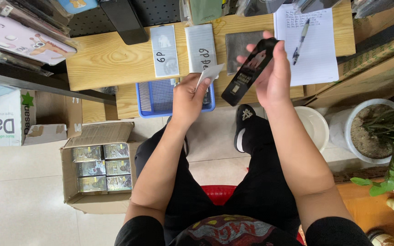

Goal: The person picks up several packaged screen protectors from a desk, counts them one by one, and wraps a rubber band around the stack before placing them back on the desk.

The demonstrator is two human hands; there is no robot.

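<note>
Head view, looking down on a seated person. The left hand (pixel 189 98), at centre frame, pinches a small white slip (pixel 210 73) between thumb and fingertips, one corner pointing up and to the right. The right hand (pixel 270 73), just right of centre, grips a long black phone case (pixel 251 70) held on a slant, its upper end by the fingertips and its lower end hanging free toward lower left; the slip and the case lie near each other but apart.

Behind the hands, across the upper frame, runs a pale wooden worktop (pixel 110 64). On it lie two grey flat packets (pixel 165 51) with handwritten marks, a dark grey sleeve (pixel 238 45) partly hidden by the right hand, and at upper right a sheet of lined paper (pixel 315 50) with a pen (pixel 301 40) lying on it. A blue mesh tray (pixel 153 98) sits on a lower wooden ledge just below the worktop's edge, partly covered by the left hand; its contents may be further packets, though the view is too obstructed to tell.

At lower left, on the tiled floor, stands an open cardboard box (pixel 71 175) holding shiny wrapped packs. At right stand a white bowl (pixel 315 127) and a white plant pot (pixel 370 130) with green leaves.
</note>
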